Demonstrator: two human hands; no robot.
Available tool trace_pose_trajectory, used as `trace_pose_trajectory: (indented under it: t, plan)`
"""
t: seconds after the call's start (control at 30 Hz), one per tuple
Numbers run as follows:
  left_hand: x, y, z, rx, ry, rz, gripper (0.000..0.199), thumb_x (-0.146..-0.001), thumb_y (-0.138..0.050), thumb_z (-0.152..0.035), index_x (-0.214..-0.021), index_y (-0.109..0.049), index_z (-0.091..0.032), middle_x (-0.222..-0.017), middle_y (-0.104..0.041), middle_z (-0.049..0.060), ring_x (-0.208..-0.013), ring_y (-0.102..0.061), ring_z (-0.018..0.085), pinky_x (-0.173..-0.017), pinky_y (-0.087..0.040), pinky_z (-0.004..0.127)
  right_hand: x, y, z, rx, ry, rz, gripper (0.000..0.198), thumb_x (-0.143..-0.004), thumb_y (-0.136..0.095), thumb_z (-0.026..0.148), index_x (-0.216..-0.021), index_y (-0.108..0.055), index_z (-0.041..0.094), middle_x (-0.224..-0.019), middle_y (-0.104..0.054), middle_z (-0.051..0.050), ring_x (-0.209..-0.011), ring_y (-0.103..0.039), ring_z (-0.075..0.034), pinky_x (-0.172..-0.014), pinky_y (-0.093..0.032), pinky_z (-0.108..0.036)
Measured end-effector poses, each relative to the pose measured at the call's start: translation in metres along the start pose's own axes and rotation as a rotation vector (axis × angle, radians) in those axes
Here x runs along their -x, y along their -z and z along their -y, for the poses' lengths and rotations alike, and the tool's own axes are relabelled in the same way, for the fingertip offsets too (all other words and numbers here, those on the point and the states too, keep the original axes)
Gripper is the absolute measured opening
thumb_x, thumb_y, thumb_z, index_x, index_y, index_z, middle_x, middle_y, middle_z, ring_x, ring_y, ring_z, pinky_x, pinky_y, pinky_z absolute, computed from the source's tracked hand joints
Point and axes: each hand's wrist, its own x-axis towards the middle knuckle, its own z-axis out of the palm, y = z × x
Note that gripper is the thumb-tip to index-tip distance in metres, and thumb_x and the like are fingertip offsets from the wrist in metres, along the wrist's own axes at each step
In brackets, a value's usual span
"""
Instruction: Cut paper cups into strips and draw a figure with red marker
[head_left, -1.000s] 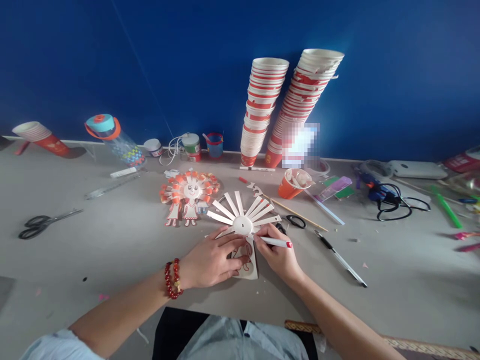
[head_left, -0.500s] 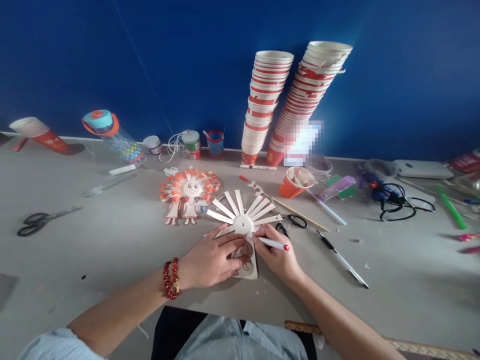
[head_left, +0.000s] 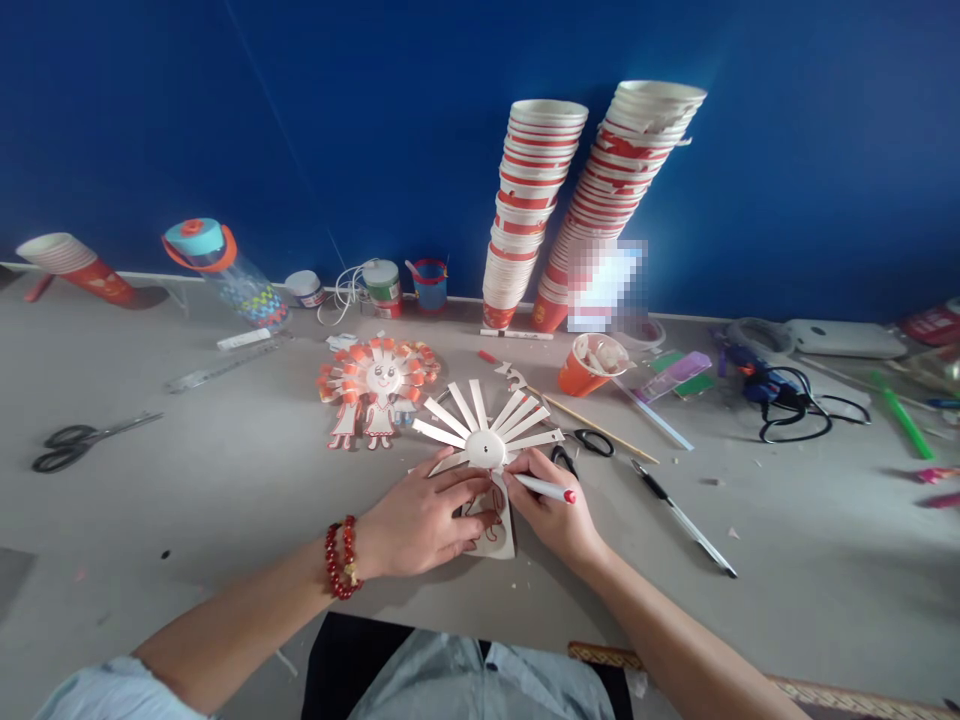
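Observation:
My right hand is closed around a white marker with a red end, its tip near the white round base of a cut paper cup whose strips fan out. With fingers spread, my left hand lies flat on a piece of paper that carries a red-outlined drawing, just below the cup. The fingers cover part of that drawing. To the upper left lie finished-looking paper dolls with orange-tipped cup-strip hair. Black-handled scissors rest partly behind the fanned strips.
Two tall stacks of paper cups lean by the blue wall. An orange cup of scraps stands behind my right hand. A black pen lies at right, another pair of scissors at far left. A bottle stands at the back left.
The marker in my right hand has shifted very slightly. My left hand stays in place on the paper.

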Motion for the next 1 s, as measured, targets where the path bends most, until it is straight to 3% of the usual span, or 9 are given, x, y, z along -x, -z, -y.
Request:
trace_pose_trajectory:
  t: [1.0]
  plan:
    - [-0.0010,0.0002,-0.0002,0.017,0.010,0.001,0.028,-0.094,-0.049,-0.034,-0.118,-0.064,-0.030,-0.134,-0.055,0.006,-0.134,-0.040,0.025,-0.118,-0.016,0.053,-0.0001,-0.0001,-0.0013,0.031,0.023,0.005,0.011,-0.085,-0.053,0.024,-0.074,-0.054,0.022,-0.061,-0.057,0.002,-0.056,-0.049,-0.014,-0.055,-0.040,-0.023]
